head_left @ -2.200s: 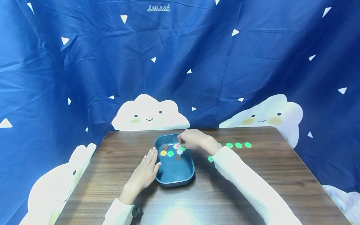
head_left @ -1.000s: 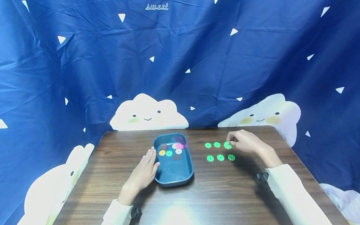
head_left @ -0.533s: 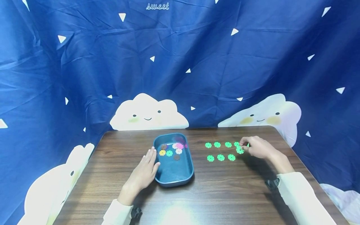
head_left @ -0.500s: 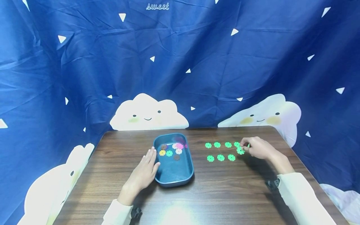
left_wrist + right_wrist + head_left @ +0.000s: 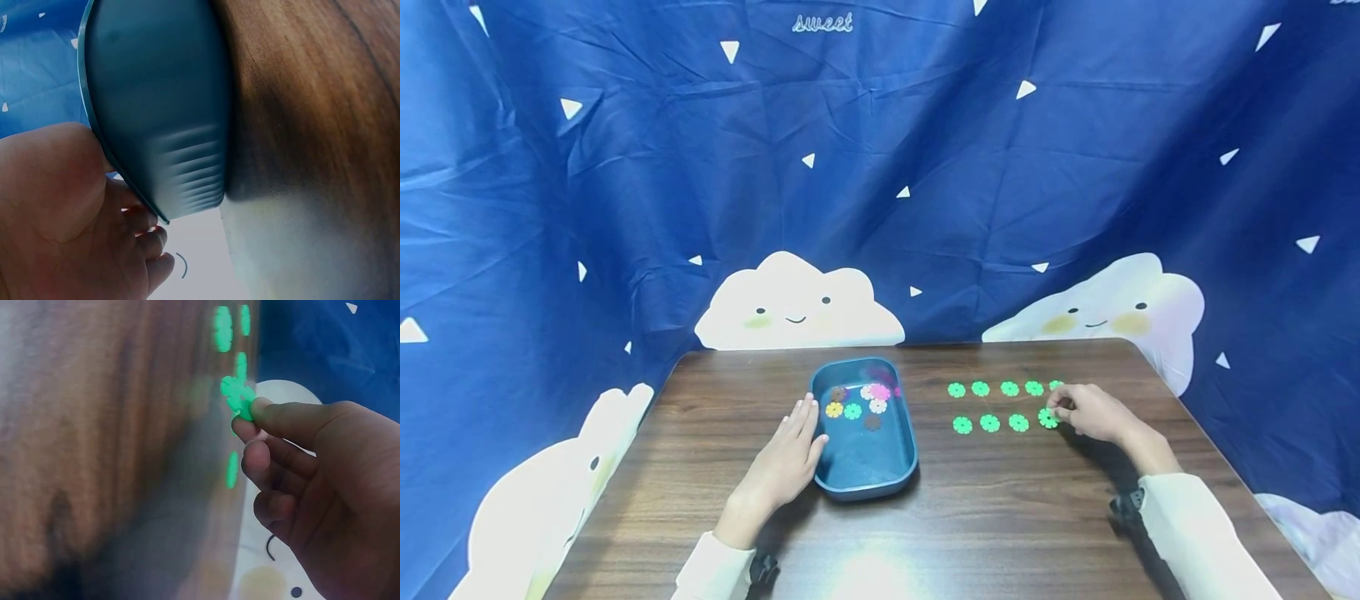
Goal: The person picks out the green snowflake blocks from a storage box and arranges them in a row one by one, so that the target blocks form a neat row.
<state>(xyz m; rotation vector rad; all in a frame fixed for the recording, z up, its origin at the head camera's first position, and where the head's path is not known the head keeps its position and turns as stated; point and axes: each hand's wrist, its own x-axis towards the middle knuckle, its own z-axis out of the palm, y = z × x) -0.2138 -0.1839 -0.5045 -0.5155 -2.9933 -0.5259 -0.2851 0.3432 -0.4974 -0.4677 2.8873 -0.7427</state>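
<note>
My right hand pinches a green flower-shaped disc between thumb and index finger, at the right end of the front row. In the right wrist view the pinched disc is tilted, and the other fingers are curled in. Green discs of the same kind lie in two rows on the table; the back row's rightmost disc is partly hidden by my hand. My left hand rests with extended fingers along the left rim of the blue tray.
Inside the tray, toward its back, lie several flower discs, including a yellow disc, a green disc and a pink disc. The wooden table ends at a blue curtain with cloud prints.
My right hand has gone from the tray to the rows on the right with a green disc, and lately down toward the front row. My left hand has stayed at the tray.
</note>
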